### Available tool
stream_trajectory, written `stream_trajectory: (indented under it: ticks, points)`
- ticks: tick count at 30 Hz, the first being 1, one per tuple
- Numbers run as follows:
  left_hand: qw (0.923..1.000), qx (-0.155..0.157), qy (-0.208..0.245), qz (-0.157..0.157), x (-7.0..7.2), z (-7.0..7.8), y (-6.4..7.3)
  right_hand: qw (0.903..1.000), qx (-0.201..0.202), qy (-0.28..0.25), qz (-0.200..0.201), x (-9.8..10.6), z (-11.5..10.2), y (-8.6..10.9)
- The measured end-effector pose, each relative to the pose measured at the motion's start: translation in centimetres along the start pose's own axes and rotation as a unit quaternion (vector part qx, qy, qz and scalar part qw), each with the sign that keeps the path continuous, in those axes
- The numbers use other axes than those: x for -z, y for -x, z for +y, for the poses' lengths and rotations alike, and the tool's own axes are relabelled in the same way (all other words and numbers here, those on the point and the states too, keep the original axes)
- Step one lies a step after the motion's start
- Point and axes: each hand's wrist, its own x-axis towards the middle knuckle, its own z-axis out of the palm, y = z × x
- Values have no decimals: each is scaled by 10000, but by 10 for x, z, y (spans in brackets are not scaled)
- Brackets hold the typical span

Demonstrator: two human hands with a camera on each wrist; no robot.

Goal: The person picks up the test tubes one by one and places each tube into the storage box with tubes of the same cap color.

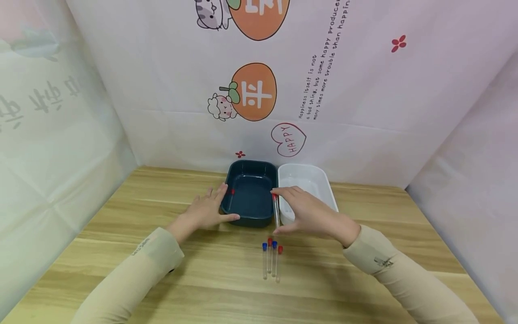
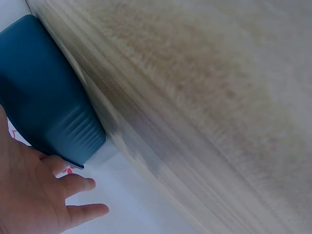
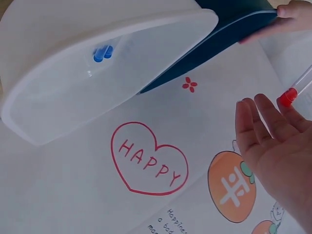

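My left hand (image 1: 204, 211) rests against the left side of a dark teal bin (image 1: 252, 193), its fingers spread along the rim and its thumb at the front corner. Between thumb and fingertips, my right hand (image 1: 309, 213) pinches a clear test tube (image 1: 277, 212) with a red cap, held above the place where the two bins meet. A white bin (image 1: 310, 180) stands right beside the teal one, partly behind that hand. Inside the teal bin a red cap (image 1: 232, 191) shows near the left wall. Blue-capped tubes (image 3: 103, 53) lie in the white bin in the right wrist view.
On the wooden table (image 1: 194, 279), in front of the bins, lie several test tubes (image 1: 270, 261) side by side, two with red caps and two with blue. A printed cloth (image 1: 170, 135) hangs behind the bins, and pale cloth walls flank the table.
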Motion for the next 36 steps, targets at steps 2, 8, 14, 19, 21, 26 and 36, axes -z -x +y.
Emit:
stream_trajectory:
  ticks: [2,8,14,19,21,26,36]
  points:
    - [10000,-9,-6,9,-1,0,-1,10000,35,-13,17,-2,4,-5]
    - [10000,4,-77,37,-1,-1,-2,9999,-6,-106,-48,-5,9,-22]
    - [10000,2,-84,2,1,1,-3,9995,-118,-185,-232,-11,12,-39]
    - [10000,41,-71,-21,2,2,-1,9988,-212,-365,-239,-17,14,-49]
    - [9999,60,-82,-22,2,2,0,9984,-247,-441,-238,-20,15,-52]
    - [9999,46,-101,-8,4,2,1,9975,-335,-531,-309,-24,18,-58]
    - [9999,25,-148,42,2,2,-1,9965,-443,-567,-432,-31,16,-74]
